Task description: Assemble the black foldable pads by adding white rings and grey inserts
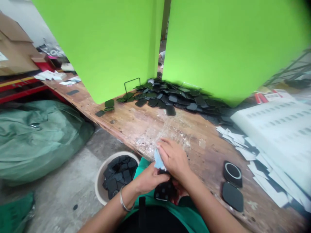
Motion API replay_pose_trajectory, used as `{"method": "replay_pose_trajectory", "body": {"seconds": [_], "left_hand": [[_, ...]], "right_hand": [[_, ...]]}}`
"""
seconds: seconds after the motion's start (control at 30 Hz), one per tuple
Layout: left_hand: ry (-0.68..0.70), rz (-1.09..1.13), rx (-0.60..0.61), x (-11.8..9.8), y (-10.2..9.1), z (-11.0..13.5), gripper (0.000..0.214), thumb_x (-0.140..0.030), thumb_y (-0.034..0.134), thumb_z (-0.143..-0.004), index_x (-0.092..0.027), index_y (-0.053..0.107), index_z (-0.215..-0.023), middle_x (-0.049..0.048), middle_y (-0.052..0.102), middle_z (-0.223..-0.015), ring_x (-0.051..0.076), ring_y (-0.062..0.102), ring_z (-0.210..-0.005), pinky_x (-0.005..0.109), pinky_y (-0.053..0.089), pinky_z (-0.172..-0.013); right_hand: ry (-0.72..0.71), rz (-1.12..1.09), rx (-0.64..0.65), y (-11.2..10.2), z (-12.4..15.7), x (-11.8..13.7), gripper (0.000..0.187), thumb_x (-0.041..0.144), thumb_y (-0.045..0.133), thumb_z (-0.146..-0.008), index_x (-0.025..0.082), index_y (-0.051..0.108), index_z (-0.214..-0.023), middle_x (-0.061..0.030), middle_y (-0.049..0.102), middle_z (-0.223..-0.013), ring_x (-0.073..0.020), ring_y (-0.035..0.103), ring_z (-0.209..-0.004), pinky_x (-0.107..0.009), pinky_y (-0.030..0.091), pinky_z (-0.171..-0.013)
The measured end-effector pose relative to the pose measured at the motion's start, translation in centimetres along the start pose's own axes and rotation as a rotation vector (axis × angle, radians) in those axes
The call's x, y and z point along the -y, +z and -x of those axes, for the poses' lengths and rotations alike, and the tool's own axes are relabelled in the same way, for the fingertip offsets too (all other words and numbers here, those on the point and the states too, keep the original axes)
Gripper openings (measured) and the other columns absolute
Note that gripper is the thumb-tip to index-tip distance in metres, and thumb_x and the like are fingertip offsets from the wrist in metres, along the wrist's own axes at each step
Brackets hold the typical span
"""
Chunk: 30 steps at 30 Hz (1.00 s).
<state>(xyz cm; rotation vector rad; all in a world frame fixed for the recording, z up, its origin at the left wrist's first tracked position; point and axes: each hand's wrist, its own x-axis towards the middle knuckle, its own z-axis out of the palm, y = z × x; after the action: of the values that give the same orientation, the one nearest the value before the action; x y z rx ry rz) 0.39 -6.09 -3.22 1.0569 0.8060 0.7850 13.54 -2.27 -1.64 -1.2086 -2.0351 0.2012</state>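
Note:
My left hand (pixel 148 179) and my right hand (pixel 173 158) meet at the near edge of the wooden workbench (pixel 145 126). Together they pinch a small pale blue piece of film (pixel 158 161). Under both hands I hold a black rounded-square plastic part (pixel 164 191) with small holes, close to my lap. A metal bangle sits on my left wrist. Which fingers grip the black part is hidden by the hands.
A large pile of black parts (pixel 175 97) lies at the bench's back, below green blocks. A white bucket (pixel 99 184) of black parts stands on the floor at left. Two black parts (pixel 232 184), white paper slips (pixel 245 145), a white perforated panel (pixel 279 129) lie right. Green sack (pixel 41 136) left.

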Motion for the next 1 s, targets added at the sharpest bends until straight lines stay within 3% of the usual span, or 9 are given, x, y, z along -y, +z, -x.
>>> {"method": "replay_pose_trajectory", "body": {"seconds": [0.17, 0.3, 0.37, 0.5, 0.63, 0.77, 0.87, 0.93, 1.0], "left_hand": [[-0.025, 0.011, 0.029, -0.6, -0.2, 0.1, 0.021, -0.02, 0.071, -0.075, -0.015, 0.065, -0.095, 0.0009, 0.066, -0.083, 0.019, 0.059, -0.085, 0.028, 0.046, -0.078], [0.012, 0.118, -0.074, -0.4, -0.2, 0.3, 0.034, -0.017, 0.074, -0.071, -0.017, 0.064, -0.104, 0.0018, 0.067, -0.093, 0.02, 0.06, -0.089, 0.029, 0.046, -0.082], [-0.01, 0.085, -0.057, -0.1, -0.3, 0.5, 0.025, -0.016, 0.073, -0.072, -0.016, 0.064, -0.096, 0.0016, 0.067, -0.09, 0.019, 0.061, -0.087, 0.029, 0.046, -0.08], [-0.085, 0.177, 0.073, 0.0, -0.4, 0.8, 0.028, -0.02, 0.074, -0.077, -0.017, 0.06, -0.101, 0.0031, 0.068, -0.091, 0.018, 0.067, -0.078, 0.027, 0.05, -0.072], [-0.124, 0.366, 0.106, -1.2, -0.4, 1.1, 0.053, -0.02, 0.074, -0.076, -0.023, 0.053, -0.124, 0.0098, 0.064, -0.121, 0.022, 0.071, -0.084, 0.03, 0.055, -0.068], [-0.149, 0.412, 0.026, -1.4, -0.3, 1.0, 0.053, -0.017, 0.077, -0.07, -0.021, 0.059, -0.12, 0.0091, 0.068, -0.113, 0.021, 0.07, -0.082, 0.031, 0.055, -0.07], [-0.077, 0.395, -0.071, -0.4, -0.2, 0.7, 0.045, -0.017, 0.08, -0.066, -0.017, 0.066, -0.108, 0.0073, 0.071, -0.1, 0.024, 0.068, -0.093, 0.036, 0.052, -0.086], [-0.016, 0.34, -0.081, 0.2, -0.3, 0.6, 0.04, -0.015, 0.079, -0.066, -0.017, 0.068, -0.105, 0.0065, 0.071, -0.101, 0.026, 0.064, -0.106, 0.037, 0.047, -0.096], [-0.02, 0.277, -0.05, 0.5, -0.4, 0.7, 0.034, -0.013, 0.078, -0.068, -0.016, 0.069, -0.1, 0.0047, 0.071, -0.097, 0.025, 0.064, -0.105, 0.034, 0.049, -0.094]], "right_hand": [[0.159, -0.143, -0.101, 0.1, -0.3, -1.6, 0.034, 0.03, 0.04, -0.1, 0.019, 0.07, -0.11, -0.0104, 0.074, -0.103, -0.0211, 0.07, -0.097, -0.033, 0.055, -0.088], [-0.012, -0.049, -0.026, -0.2, 1.2, 0.0, 0.036, 0.039, 0.049, -0.097, 0.02, 0.066, -0.122, -0.0128, 0.066, -0.124, -0.0279, 0.06, -0.116, -0.044, 0.049, -0.098], [-0.038, -0.043, 0.041, -0.3, 1.5, 0.4, 0.032, 0.042, 0.05, -0.096, 0.02, 0.07, -0.11, -0.0115, 0.071, -0.11, -0.0254, 0.065, -0.103, -0.038, 0.051, -0.088], [0.229, -0.029, 0.092, -0.4, 0.3, -1.0, 0.043, 0.046, 0.044, -0.098, 0.021, 0.063, -0.07, -0.0026, 0.063, -0.062, -0.0155, 0.058, -0.058, -0.026, 0.043, -0.058], [0.489, -0.015, 0.074, -1.6, -0.9, -3.5, 0.044, 0.05, 0.045, -0.095, 0.02, 0.063, -0.069, -0.0021, 0.06, -0.053, -0.0168, 0.055, -0.05, -0.027, 0.039, -0.052], [0.325, -0.069, -0.047, -2.5, 0.6, -2.3, 0.036, 0.042, 0.045, -0.097, 0.017, 0.07, -0.107, -0.0119, 0.074, -0.096, -0.0246, 0.069, -0.087, -0.036, 0.053, -0.076], [-0.039, -0.033, 0.056, -1.6, 2.4, 0.2, 0.035, 0.033, 0.046, -0.097, 0.025, 0.065, -0.126, -0.01, 0.058, -0.14, -0.0303, 0.046, -0.136, -0.057, 0.033, -0.112], [-0.116, 0.025, 0.102, -0.5, 2.9, 1.2, 0.034, 0.032, 0.047, -0.097, 0.029, 0.066, -0.125, -0.0085, 0.052, -0.146, -0.0335, 0.034, -0.144, -0.065, 0.023, -0.115], [-0.045, 0.017, 0.063, 0.3, 2.5, 0.9, 0.033, 0.033, 0.045, -0.098, 0.025, 0.07, -0.119, -0.0123, 0.058, -0.139, -0.0327, 0.046, -0.136, -0.059, 0.035, -0.11]]}}
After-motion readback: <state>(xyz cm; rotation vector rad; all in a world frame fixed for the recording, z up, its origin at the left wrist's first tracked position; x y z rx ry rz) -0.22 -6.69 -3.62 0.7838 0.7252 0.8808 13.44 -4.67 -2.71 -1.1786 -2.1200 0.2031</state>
